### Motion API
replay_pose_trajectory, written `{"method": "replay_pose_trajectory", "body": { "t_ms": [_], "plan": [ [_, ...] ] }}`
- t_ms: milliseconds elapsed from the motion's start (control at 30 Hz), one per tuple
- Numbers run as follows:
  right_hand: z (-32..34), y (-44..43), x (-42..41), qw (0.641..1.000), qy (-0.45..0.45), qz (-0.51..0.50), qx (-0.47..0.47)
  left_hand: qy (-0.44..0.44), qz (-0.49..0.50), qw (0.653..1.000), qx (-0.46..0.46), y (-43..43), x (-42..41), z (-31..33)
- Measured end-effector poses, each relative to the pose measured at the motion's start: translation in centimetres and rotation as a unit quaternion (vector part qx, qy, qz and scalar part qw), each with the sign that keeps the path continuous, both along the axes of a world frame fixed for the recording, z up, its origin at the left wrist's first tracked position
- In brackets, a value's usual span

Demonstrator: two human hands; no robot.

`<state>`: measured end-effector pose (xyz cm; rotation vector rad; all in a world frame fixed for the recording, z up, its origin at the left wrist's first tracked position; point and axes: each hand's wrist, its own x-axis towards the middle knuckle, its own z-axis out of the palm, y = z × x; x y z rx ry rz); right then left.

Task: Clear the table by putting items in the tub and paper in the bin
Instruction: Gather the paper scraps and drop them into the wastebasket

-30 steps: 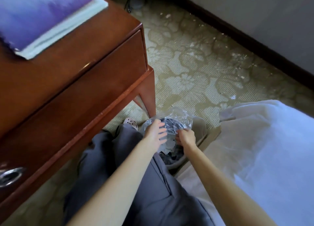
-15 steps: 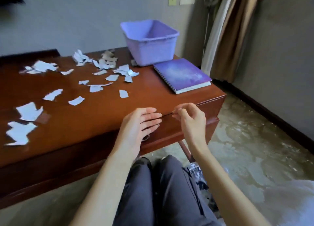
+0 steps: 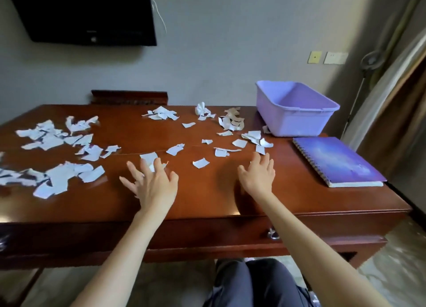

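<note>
Paper scraps [image 3: 57, 177]: torn white pieces, scattered across the left and centre of the frame on the brown wooden surface [image 3: 207, 191].
Tub [image 3: 296, 108]: lilac plastic, upper right; its floor is hidden by the near wall.
Notebook [image 3: 336, 161]: purple, spiral-bound, right of frame.
Left hand [image 3: 153, 184]: fingers spread, holding nothing, fingertips over one scrap.
Right hand [image 3: 259, 173]: fingers spread, holding nothing.
Bin: out of frame.

Left hand [image 3: 152, 184]: fingers spread, over the desk [image 3: 207, 191], fingertips on a paper scrap [image 3: 149, 158].
Right hand [image 3: 259, 174]: spread wide, empty, near the desk's front edge.
Tub [image 3: 295, 110]: desk's far right corner.
Notebook [image 3: 336, 161]: just in front of the tub.
</note>
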<state>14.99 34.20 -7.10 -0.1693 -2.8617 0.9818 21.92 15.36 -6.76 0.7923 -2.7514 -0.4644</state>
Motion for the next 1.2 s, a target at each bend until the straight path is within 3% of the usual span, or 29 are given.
{"method": "replay_pose_trajectory", "body": {
  "t_ms": [200,367,467,600,767,867,1067,1200],
  "plan": [
    [-0.7,-3.7,-2.4,0.994,-0.046,0.086,0.058,-0.081,-0.004,0.996,0.023,-2.8,-2.0,-2.3],
    [-0.3,-7.1,-3.4,0.979,-0.045,0.2,0.012,-0.033,-0.104,0.994,-0.024,-2.0,-5.7,-2.6],
    [-0.8,-7.2,-4.1,0.981,0.006,0.193,-0.008,0.024,-0.139,0.989,-0.033,-1.2,-7.4,-2.3],
    [-1.4,-6.0,-5.5,0.973,0.041,0.223,0.049,0.059,-0.085,0.992,-0.065,-1.5,-9.2,-2.1],
    [-1.9,-7.1,-8.0,0.931,0.023,0.327,0.161,-0.035,-0.116,0.992,-0.028,-2.5,-12.5,-2.6],
    [-2.2,-7.5,-10.0,0.926,0.02,0.336,0.174,-0.042,-0.144,0.987,-0.049,-2.7,-14.1,-2.8],
    [-1.9,-7.0,-12.5,0.939,0.1,0.265,0.197,0.014,-0.162,0.98,-0.118,-1.6,-16.1,-2.4],
    [-1.5,-6.5,-13.1,0.945,0.164,0.238,0.15,0.02,-0.142,0.98,-0.136,-0.7,-17.0,-2.3]
  ]
}}
